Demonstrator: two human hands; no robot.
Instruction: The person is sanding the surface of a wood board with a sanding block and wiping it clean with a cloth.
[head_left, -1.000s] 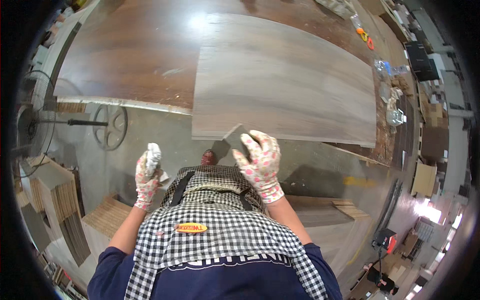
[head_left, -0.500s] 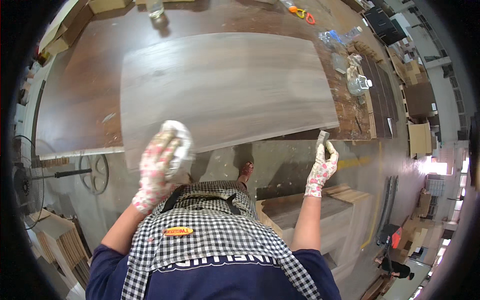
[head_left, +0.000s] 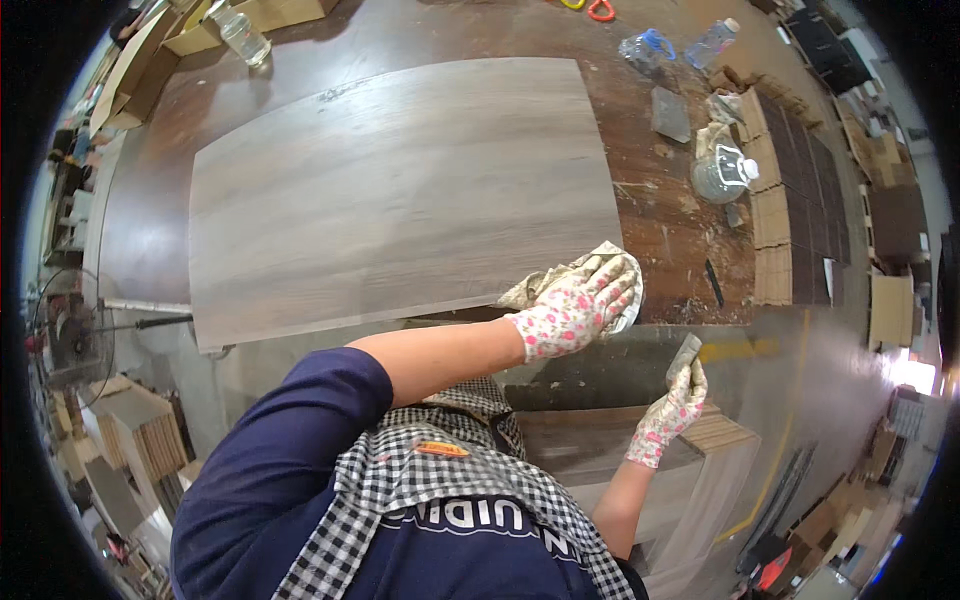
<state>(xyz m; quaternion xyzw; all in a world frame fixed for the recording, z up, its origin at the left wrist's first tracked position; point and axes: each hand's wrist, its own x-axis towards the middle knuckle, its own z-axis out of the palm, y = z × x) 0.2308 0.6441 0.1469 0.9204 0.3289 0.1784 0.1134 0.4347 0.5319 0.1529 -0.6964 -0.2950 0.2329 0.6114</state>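
A large grey wood-grain panel (head_left: 400, 190) lies on the dark brown worktable (head_left: 665, 235), its near edge overhanging at the left. My left hand (head_left: 570, 315), in a white floral glove, reaches across my body and presses a crumpled pale cloth (head_left: 532, 287) onto the panel's near right corner. The fingers lie over the cloth, side by side. Past the table's near edge, my gloved right hand (head_left: 675, 410) is raised with a small flat grey block (head_left: 685, 355) pinched in its fingers; the block's lower part is hidden by them.
On the table's right stand a large clear jug (head_left: 720, 178), plastic bottles (head_left: 712, 45), a grey flat piece (head_left: 670, 115) and a dark thin stick (head_left: 713, 283). A glass bottle (head_left: 243, 38) is at the far left. Stacked panels (head_left: 640, 440) stand below my right hand.
My left hand has swept the cloth from the panel's near left to its near right corner. My right hand has shifted slightly right and down in view, still holding the block.
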